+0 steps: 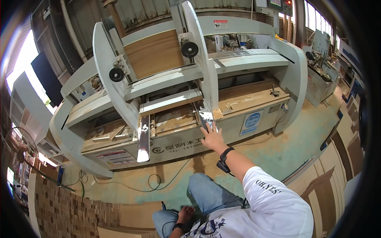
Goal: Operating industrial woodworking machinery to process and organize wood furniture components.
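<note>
My right hand [213, 139] reaches forward with its fingers spread, touching the front end of the right metal rail [204, 112] of a large white woodworking machine [258, 62]. It grips nothing. My left hand [185, 214] is low against my bent leg, its fingers curled in; whatever may be inside them is hidden. A matching left rail [143, 141] juts from the machine toward me. Between the two upright white plates, a brown wooden panel [154, 53] stands behind a pale crossbar [171, 101]. Two round black handwheels [189, 49] sit on the uprights.
Stacked wood strips [65, 206] fill the lower left, beside flat boards [139, 214]. More panels [321, 186] lean at the right. A cable [156, 189] loops over the dusty green floor [258, 158]. A fan [22, 144] stands far left. Sawdust and scraps lie on the machine's ledge.
</note>
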### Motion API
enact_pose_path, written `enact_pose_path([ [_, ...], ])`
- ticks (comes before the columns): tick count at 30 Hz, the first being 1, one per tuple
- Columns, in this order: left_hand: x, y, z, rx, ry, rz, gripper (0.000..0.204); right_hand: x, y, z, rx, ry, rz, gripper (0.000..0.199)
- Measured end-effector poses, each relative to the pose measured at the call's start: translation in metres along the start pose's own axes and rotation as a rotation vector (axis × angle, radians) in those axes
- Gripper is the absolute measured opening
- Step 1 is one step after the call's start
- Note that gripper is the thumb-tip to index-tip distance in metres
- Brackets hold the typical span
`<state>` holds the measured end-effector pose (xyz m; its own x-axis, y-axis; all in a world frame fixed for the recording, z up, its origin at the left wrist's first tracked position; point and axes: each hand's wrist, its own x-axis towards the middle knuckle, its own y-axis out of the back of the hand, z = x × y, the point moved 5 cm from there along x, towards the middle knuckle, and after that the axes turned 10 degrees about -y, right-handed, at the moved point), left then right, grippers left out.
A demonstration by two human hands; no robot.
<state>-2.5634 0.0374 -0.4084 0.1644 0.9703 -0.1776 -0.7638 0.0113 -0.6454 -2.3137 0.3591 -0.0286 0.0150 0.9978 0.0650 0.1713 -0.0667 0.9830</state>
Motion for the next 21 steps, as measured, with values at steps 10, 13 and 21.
enact_pose_path([
  [10,-0.006,-0.031,0.030,-0.231,0.235,0.219,0.022,-0.002,-0.004,0.007,0.009,0.009,0.021,0.060],
  [13,-0.008,-0.045,0.043,-0.065,0.333,0.404,0.023,-0.004,-0.001,0.012,0.019,-0.006,0.018,0.060],
  [21,-0.009,-0.055,0.053,-0.067,0.278,0.032,0.029,-0.009,0.006,-0.004,0.046,0.024,0.035,0.060],
])
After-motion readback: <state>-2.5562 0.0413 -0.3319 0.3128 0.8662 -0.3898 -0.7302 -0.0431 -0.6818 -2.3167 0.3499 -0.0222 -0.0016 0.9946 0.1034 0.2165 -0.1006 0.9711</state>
